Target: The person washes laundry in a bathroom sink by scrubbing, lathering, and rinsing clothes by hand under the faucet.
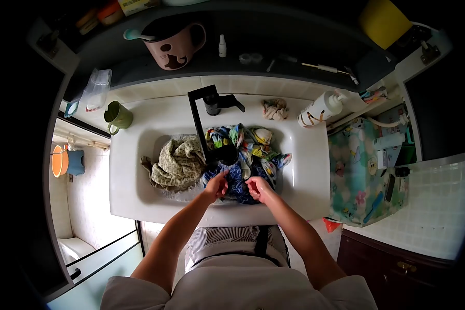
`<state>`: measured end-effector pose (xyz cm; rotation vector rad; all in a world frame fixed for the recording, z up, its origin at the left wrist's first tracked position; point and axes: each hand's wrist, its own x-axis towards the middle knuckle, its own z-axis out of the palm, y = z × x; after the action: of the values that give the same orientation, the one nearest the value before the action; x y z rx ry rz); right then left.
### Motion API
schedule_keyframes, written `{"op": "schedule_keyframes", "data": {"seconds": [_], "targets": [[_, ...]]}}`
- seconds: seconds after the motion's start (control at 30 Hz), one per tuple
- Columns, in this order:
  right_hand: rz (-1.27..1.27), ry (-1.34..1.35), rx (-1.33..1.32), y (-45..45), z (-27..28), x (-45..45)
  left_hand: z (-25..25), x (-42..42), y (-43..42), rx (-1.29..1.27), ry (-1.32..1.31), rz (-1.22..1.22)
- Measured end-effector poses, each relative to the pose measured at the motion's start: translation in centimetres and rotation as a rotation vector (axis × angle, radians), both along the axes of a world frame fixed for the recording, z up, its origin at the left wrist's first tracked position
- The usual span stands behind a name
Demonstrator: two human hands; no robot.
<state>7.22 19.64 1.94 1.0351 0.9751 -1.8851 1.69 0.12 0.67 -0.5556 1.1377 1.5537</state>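
Observation:
Both my hands are over a white sink at its front side. My left hand is curled against the blue patterned cloth. On the right part of that same cloth, my right hand has its fingers bent together. Whether either hand pinches the fabric is too small to tell. A colourful printed cloth lies behind, and a beige patterned cloth is bunched at the left in sudsy water. The black faucet reaches over the basin, its spout end above the blue cloth.
A green mug stands on the left rear rim. At the right rear are a crumpled cloth and a white pump bottle. The dark shelf above holds a pink mug. A patterned cover lies to the right.

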Motion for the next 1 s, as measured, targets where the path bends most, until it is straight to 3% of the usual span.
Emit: {"op": "schedule_keyframes", "data": {"seconds": [0.23,0.37,0.47,0.57,0.67,0.7,0.8,0.87,0.93,1.0], "targets": [[-0.155,-0.061,0.356,-1.2,-4.5,-3.2,-6.2,-0.4,0.1,-0.164,0.14,0.069],[-0.017,-0.054,0.342,-0.4,-6.2,-3.9,-7.1,-1.6,-0.1,-0.196,0.038,-0.058],[0.057,-0.037,0.361,-0.2,-7.4,-4.0,-8.8,-1.6,-0.2,-0.171,-0.066,0.046],[0.023,-0.03,0.359,-0.4,-6.7,-3.7,-11.1,-1.1,-0.5,-0.095,0.052,0.088],[-0.076,0.046,0.382,-0.7,-5.1,-2.6,-2.9,-0.6,1.5,-0.387,0.326,0.101],[-0.112,0.061,0.405,-0.9,-3.8,-2.2,-3.4,0.1,1.2,-0.357,0.369,0.137],[-0.026,0.522,0.592,-0.6,-1.5,-1.4,2.5,0.7,2.2,-0.297,0.415,0.161],[-0.044,0.626,0.654,1.8,0.3,-2.3,4.5,-0.3,3.1,-0.197,0.403,0.001],[-0.114,0.51,0.669,3.7,1.3,-3.9,5.3,-1.4,4.5,-0.068,0.314,-0.108],[-0.098,0.283,0.511,4.9,0.2,-5.0,3.2,-2.1,6.1,-0.079,0.149,-0.146]]}}
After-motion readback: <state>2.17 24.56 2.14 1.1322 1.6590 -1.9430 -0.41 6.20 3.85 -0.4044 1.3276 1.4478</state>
